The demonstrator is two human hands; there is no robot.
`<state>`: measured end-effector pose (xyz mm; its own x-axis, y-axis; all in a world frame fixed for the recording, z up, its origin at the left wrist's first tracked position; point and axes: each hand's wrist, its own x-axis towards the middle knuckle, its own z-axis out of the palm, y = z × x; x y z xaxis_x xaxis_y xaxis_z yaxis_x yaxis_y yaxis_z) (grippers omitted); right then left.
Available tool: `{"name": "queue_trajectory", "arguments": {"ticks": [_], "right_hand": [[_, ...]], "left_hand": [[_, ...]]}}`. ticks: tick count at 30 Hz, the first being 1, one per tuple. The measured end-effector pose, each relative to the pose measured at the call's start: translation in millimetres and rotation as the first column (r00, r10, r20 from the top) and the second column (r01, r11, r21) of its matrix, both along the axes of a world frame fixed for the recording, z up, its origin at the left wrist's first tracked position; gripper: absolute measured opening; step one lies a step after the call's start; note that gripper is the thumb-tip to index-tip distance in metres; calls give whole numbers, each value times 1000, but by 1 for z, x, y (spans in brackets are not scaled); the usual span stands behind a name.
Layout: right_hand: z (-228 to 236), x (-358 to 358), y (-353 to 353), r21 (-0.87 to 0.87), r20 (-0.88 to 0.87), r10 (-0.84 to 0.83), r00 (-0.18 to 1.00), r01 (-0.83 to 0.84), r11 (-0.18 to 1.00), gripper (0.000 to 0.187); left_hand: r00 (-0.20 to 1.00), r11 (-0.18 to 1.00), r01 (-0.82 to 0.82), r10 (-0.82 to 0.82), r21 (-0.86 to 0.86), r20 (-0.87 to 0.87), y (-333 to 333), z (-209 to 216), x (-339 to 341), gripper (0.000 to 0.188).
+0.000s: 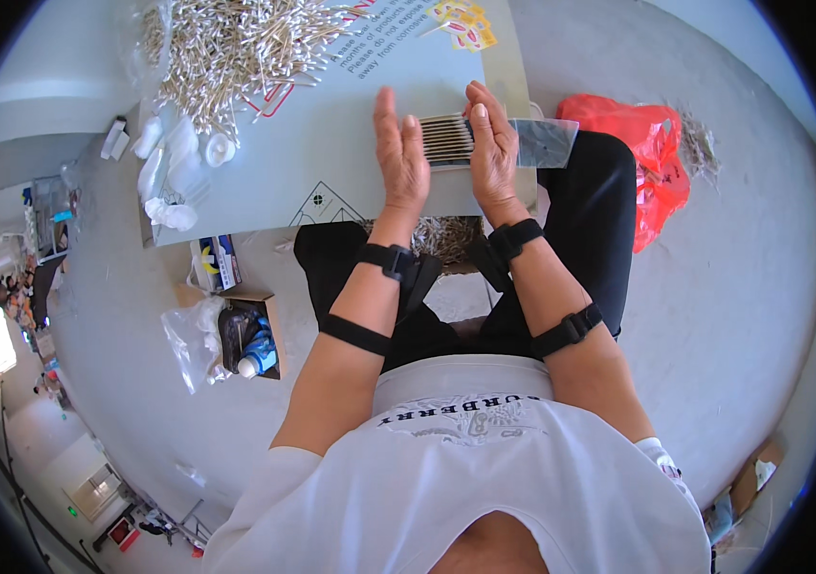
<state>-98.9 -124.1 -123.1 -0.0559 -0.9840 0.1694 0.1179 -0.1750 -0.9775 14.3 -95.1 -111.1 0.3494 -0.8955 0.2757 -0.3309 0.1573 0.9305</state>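
Observation:
A flat row of cotton swabs point(447, 142) lies level between my two hands over the near edge of the board. My left hand point(401, 158) is held upright with its fingers stretched out, its palm side against or close to the left ends of the swabs. Around the other end, my right hand point(494, 153) is closed, thumb on top, gripping the swabs and a clear plastic bag point(547, 142). The bag sticks out flat to the right; how far the swabs reach into it is hidden by my right hand.
A big heap of loose cotton swabs point(226, 57) covers the board's point(331, 143) far left. Yellow-and-red labels point(465, 24) lie at its far edge. White plastic pieces point(178, 163) sit at left. A red bag point(652, 158) is right; a carton point(269, 330) stands lower left.

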Motion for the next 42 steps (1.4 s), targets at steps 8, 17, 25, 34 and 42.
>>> {"name": "queue_trajectory", "arguments": {"ticks": [8,17,25,34,42], "right_hand": [[20,-28,-5,267,456,-66,888,-66,962,36],[24,-40,8,289,402,-43,914,-82,954,36],[12,-33,1,6,-27,18,999,-18,1000,28],[9,-17,0,76,31,36,999,-39,996,36],[9,-13,-1,169,229,36,973,-76,983,40]], "left_hand": [[886,996,92,-76,11,-458,-3,-8,12,53],[966,1000,-2,0,-9,-260,26,-4,8,67],[643,929,239,-369,282,671,19,15,12,84],[569,939,198,-343,280,748,15,8,11,70],[524,944,99,-318,314,790,25,6,-1,83]]}}
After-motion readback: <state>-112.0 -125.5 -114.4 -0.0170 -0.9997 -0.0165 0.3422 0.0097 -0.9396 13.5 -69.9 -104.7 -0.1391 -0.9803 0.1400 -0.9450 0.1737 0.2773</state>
